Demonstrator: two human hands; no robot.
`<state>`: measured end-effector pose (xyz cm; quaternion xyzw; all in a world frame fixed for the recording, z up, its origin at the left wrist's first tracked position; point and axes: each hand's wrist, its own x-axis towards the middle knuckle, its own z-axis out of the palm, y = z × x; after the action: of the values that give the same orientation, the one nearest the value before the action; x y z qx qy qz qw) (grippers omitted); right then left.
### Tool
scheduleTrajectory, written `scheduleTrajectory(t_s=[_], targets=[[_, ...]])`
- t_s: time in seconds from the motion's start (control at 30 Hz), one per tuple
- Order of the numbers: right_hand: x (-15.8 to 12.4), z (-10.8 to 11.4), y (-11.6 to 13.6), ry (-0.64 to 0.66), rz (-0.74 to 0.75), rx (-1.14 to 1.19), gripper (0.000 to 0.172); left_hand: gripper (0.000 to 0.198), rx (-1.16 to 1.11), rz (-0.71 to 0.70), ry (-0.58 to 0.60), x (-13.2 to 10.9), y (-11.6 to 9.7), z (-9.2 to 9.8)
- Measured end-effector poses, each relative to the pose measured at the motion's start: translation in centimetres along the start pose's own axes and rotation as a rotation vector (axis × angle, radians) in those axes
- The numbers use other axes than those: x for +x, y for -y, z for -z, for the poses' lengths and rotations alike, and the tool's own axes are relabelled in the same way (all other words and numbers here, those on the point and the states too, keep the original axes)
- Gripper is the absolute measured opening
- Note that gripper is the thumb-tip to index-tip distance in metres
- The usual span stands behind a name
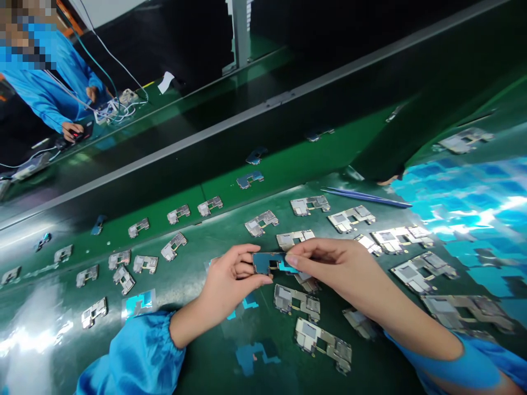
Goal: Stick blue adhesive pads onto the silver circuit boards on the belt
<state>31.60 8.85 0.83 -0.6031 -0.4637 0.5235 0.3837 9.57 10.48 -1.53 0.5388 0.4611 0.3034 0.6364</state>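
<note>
Green-matted table [206,373] seen from above, its far edge running from 8 o'clock toward 2 o'clock, with an upper green strip [288,159] beyond it and a grey metal rail [263,104] past that. Toward 10 o'clock, a co-worker's blue sleeve [49,93] and hand [72,130] appear at a separate station, near white cables [123,107].

At centre, you hold a blue-filmed metal bracket [269,262] just above the table. Its long axis lies nearly level in your view, running from 9 o'clock to 3 o'clock, with the cyan film showing toward the 3 o'clock end. Your left hand [228,280] has its fingers [247,269] curled around the 9 o'clock end. Your right hand [333,269] reaches in from 4 o'clock, its fingers [300,258] pressed together and pinching the 3 o'clock end.

Bare metal brackets [302,206] lie scattered around both hands, none in line with another. Blue tweezers [366,197] rest at 1 o'clock from your hands. A cyan film scrap [138,303] sits at 8 o'clock, and glossy blue patches [465,219] spread toward 3 o'clock.
</note>
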Motion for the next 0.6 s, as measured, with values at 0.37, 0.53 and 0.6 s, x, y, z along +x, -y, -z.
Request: scheduleTrajectory(t_s=[0.37, 0.53, 0.6], targets=[[-0.18, -0.12, 0.05, 0.011, -0.032, -0.047, 0.036, 0.045, -0.043, 0.024, -0.024, -0.10, -0.45, -0.20], [-0.22, -0.16, -0.02, 0.027, -0.050, -0.028, 0.031, 0.046, -0.034, 0.029, -0.035, -0.02, -0.55, -0.26], [-0.25, -0.12, 0.00, 0.030, -0.049, -0.029, 0.030, 0.047, -0.014, 0.023, -0.041, 0.05, -0.52, -0.24]])
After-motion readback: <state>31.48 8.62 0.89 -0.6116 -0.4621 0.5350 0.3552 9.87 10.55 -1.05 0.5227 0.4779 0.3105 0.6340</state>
